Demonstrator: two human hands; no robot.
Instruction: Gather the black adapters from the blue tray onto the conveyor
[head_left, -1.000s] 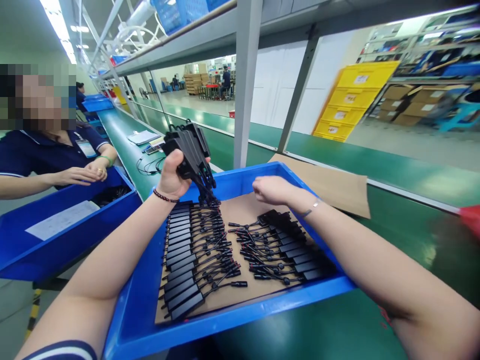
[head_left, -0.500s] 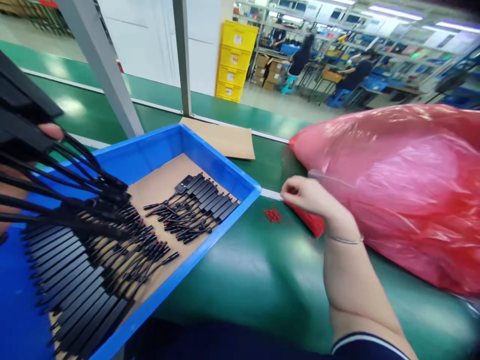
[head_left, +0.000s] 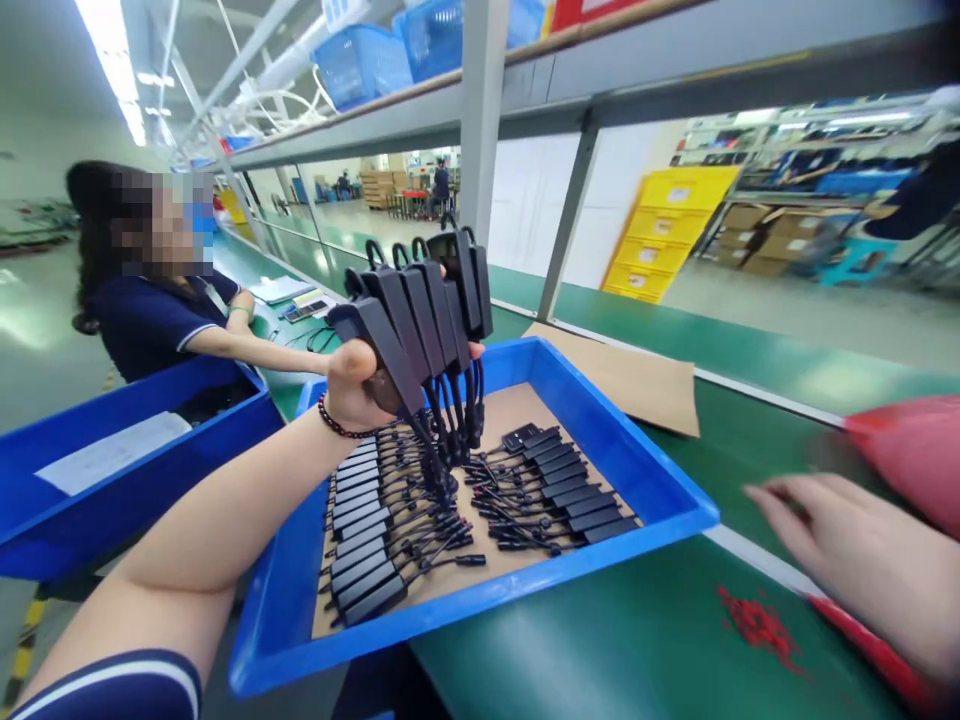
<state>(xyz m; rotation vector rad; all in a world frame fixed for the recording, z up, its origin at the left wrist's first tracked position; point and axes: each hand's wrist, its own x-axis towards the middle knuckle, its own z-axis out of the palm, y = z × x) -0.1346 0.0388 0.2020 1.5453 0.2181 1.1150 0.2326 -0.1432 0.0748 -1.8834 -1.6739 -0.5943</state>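
My left hand (head_left: pixel 352 390) is closed around a bundle of slim black cable modules (head_left: pixel 405 330), held upright above a blue tray (head_left: pixel 480 615). Their short leads and plugs hang downward. Rows of similar black modules (head_left: pixel 367 555) lie on cardboard in the tray, partly hidden behind the held bundle. Over the green table at the right, my right hand (head_left: pixel 855 550) has its thumb and fingers drawn together. Blur hides whatever may be between the tips. Small red pieces (head_left: pixel 761 625) lie loose just below it, near a red bag (head_left: pixel 866 640).
A co-worker (head_left: pixel 150 280) sits at the left, an arm reaching behind my left hand. Another blue tray (head_left: pixel 135 500) holds a white sheet. A cardboard piece (head_left: pixel 630 380), a grey post (head_left: pixel 480 130) and a large red plastic bag (head_left: pixel 907 450) stand around the work area.
The view has swung left, bringing the co-worker and second tray into sight. My left hand has the bundle, now over the tray's middle. My right hand has moved slightly off the small red bag.
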